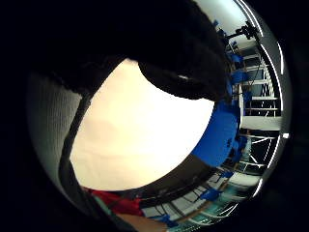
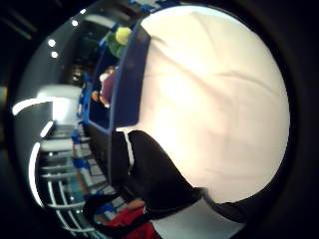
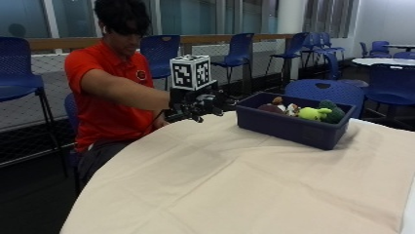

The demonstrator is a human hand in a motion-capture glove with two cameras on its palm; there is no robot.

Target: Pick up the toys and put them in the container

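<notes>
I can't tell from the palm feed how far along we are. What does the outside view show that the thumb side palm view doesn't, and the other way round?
Only the outside view shows the person in a red shirt reaching the gloved right hand out above the table, beside the container and apart from it.

Only the thumb side palm view shows the container's outer wall close beside the palm, with the glove's black fabric in front.

Both show the blue container on the cream tablecloth, with plush toys inside, one yellow-green.
</notes>
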